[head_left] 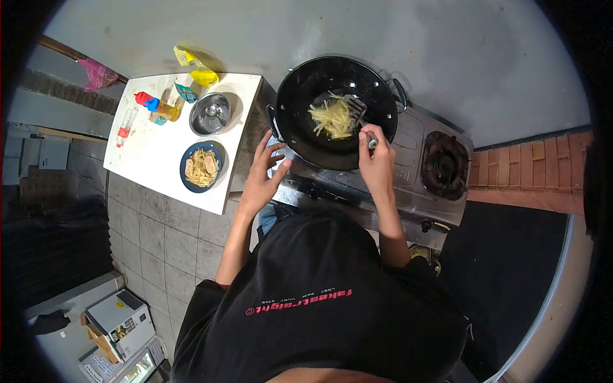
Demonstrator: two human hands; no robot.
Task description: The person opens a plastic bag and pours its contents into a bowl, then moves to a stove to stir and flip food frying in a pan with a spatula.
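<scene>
A black wok point(300, 102) sits on the left burner of a steel two-burner stove point(408, 140), with yellow potato strips point(333, 119) in it. My right hand point(377, 165) grips the handle of a metal spatula point(357, 107) whose blade rests in the strips. Fingers spread, my left hand point(263, 175) hovers beside the wok's near left rim, over the stove edge, holding nothing.
A white table point(153, 153) left of the stove holds a blue plate of fried strips point(202, 167), a steel bowl point(211, 113), a red-capped bottle point(153, 104), a clear bottle point(126, 126) and yellow packets point(199, 70). The stove's right burner point(443, 165) is bare. A brick ledge point(536, 169) lies right.
</scene>
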